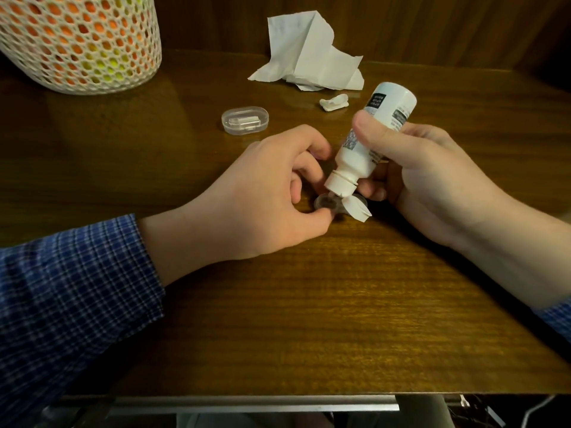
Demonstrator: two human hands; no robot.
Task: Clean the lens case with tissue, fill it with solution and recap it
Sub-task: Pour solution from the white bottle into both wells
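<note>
My right hand [423, 177] grips a white solution bottle [370, 140], tipped upside down with its flip cap open and its nozzle right over a well of the clear lens case [324, 202]. The case lies flat on the wooden table [309, 304]; my left hand [262, 193] pinches its left end between thumb and fingers. The bottle's cap hides the right part of the case. A crumpled white tissue [312, 54] lies at the back of the table. A small white piece [335, 102] that I cannot identify lies just in front of the tissue.
A clear oval plastic box [244, 120] with something pale inside sits behind my left hand. A white mesh basket [80, 41] with orange and yellow contents stands at the back left. The table's front edge runs along the bottom of the view.
</note>
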